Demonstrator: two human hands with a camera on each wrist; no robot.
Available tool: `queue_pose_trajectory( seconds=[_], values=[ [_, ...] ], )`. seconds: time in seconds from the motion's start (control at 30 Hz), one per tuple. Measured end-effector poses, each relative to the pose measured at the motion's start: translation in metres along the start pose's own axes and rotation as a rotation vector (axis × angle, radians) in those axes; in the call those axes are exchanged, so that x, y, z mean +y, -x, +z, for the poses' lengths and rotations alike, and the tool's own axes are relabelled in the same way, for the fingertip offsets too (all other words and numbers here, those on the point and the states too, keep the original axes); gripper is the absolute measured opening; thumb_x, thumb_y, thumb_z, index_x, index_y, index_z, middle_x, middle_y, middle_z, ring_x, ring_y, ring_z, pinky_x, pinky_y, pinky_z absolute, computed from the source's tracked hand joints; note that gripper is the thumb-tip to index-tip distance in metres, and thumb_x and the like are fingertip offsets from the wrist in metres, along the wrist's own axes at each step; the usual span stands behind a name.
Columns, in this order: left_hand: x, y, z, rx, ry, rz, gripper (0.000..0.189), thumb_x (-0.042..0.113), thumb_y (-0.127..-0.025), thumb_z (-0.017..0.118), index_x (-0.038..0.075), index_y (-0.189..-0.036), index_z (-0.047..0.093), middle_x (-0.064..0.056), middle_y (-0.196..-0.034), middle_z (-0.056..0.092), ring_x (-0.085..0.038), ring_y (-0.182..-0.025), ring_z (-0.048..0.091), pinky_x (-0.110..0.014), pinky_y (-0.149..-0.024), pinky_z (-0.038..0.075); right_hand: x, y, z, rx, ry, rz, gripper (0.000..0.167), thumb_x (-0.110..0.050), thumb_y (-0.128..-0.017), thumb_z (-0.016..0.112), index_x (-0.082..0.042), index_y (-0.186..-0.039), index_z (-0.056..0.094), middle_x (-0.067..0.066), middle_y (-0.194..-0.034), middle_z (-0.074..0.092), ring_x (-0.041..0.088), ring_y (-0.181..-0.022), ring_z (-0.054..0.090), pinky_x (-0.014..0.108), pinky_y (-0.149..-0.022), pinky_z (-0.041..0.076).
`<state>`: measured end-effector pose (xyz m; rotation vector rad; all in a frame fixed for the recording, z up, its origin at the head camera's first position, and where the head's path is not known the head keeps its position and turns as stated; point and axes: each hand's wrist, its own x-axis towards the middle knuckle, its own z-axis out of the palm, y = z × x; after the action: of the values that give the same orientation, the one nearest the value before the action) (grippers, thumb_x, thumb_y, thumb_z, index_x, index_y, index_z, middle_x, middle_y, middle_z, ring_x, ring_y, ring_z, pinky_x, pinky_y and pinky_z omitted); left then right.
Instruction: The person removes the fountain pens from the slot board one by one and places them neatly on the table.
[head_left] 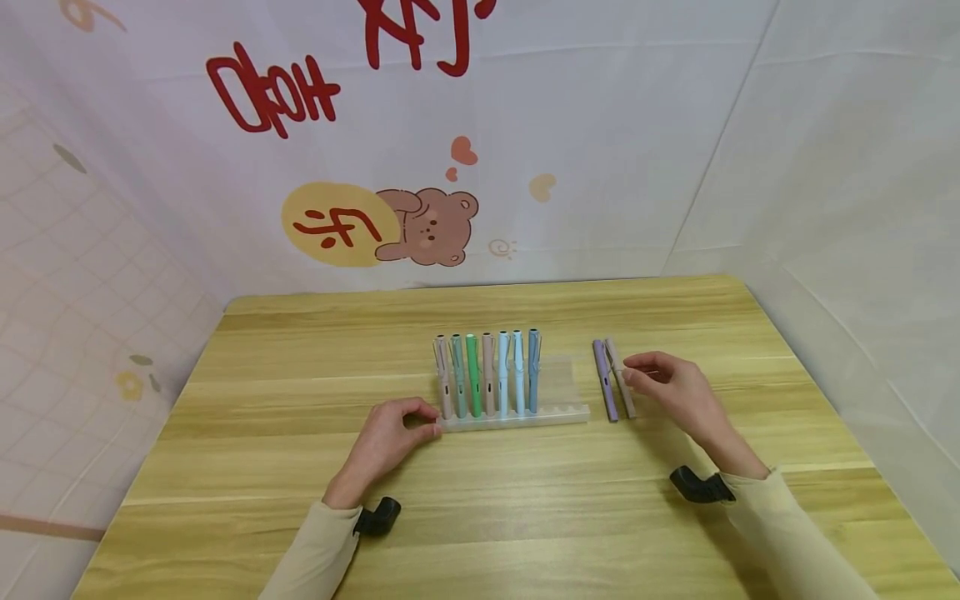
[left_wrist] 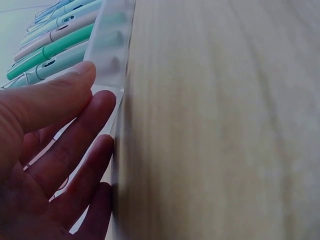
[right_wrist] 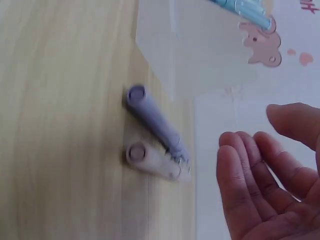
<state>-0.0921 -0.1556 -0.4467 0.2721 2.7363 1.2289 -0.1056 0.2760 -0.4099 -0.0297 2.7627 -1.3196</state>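
A clear plastic pen stand (head_left: pixel 558 414) holds a row of several capped pens. Its row includes a green pen (head_left: pixel 473 375), pale blue pens and a darker blue pen (head_left: pixel 534 371) on the right. My left hand (head_left: pixel 386 442) pinches the stand's left end, thumb and fingertips at its corner (left_wrist: pixel 112 92). To the right of the stand, a purple pen (head_left: pixel 605 379) and a greyish-beige pen (head_left: pixel 622 385) lie side by side on the table. My right hand (head_left: pixel 678 393) is beside the beige pen, its thumb and fingers apart with nothing between them in the right wrist view.
The wood-grain table (head_left: pixel 465 517) runs back to a white cloth backdrop (head_left: pixel 600 125) with a printed bear (head_left: pixel 431 229). More white cloth rises along both sides. Each wrist wears a black mount (head_left: pixel 701 485).
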Motion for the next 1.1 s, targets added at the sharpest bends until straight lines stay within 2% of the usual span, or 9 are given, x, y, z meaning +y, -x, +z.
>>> queue_pose_trajectory(
  seconds=[0.17, 0.27, 0.63, 0.87, 1.1],
  values=[
    [0.0, 0.0, 0.0, 0.0, 0.004, 0.002, 0.01, 0.014, -0.088, 0.084, 0.019, -0.094, 0.079, 0.005, -0.103, 0.075, -0.022, -0.106, 0.068, -0.048, -0.097, 0.05, -0.008, 0.003, 0.009, 0.018, -0.053, -0.052, 0.038, -0.035, -0.101, 0.069, -0.005, -0.125, 0.071, 0.01, -0.115, 0.075, 0.007, -0.1, 0.069, 0.018, -0.081, 0.052],
    [0.0, 0.0, 0.0, -0.001, 0.006, 0.003, 0.01, 0.013, -0.088, 0.084, 0.019, -0.094, 0.079, 0.005, -0.102, 0.075, -0.021, -0.105, 0.068, -0.047, -0.097, 0.05, -0.013, 0.006, 0.013, 0.018, -0.076, -0.07, 0.035, -0.034, -0.101, 0.069, -0.007, -0.123, 0.071, 0.009, -0.114, 0.075, 0.005, -0.098, 0.069, 0.018, -0.08, 0.052],
    [0.0, 0.0, 0.0, 0.0, 0.005, 0.002, 0.01, 0.013, -0.088, 0.084, 0.018, -0.094, 0.079, 0.004, -0.102, 0.075, -0.021, -0.105, 0.068, -0.048, -0.097, 0.05, -0.025, 0.011, 0.031, -0.041, -0.16, -0.106, 0.029, -0.034, -0.102, 0.069, -0.011, -0.12, 0.072, 0.005, -0.117, 0.074, 0.011, -0.104, 0.069, 0.021, -0.082, 0.053],
    [0.0, 0.0, 0.001, -0.001, 0.008, -0.002, 0.009, 0.013, -0.088, 0.084, 0.018, -0.094, 0.079, 0.005, -0.102, 0.075, -0.022, -0.106, 0.067, -0.048, -0.098, 0.05, -0.028, 0.009, 0.046, -0.093, -0.22, -0.16, 0.027, -0.027, -0.101, 0.07, -0.007, -0.121, 0.071, 0.015, -0.122, 0.072, 0.013, -0.103, 0.069, 0.023, -0.082, 0.055],
    [0.001, 0.0, 0.001, 0.004, 0.004, -0.003, 0.01, 0.013, -0.087, 0.084, 0.018, -0.093, 0.079, 0.005, -0.102, 0.075, -0.022, -0.106, 0.067, -0.049, -0.098, 0.05, -0.03, 0.005, 0.055, -0.158, -0.256, -0.148, 0.033, -0.028, -0.1, 0.072, -0.008, -0.125, 0.068, 0.016, -0.129, 0.07, 0.019, -0.108, 0.07, 0.024, -0.088, 0.055]
  ],
)
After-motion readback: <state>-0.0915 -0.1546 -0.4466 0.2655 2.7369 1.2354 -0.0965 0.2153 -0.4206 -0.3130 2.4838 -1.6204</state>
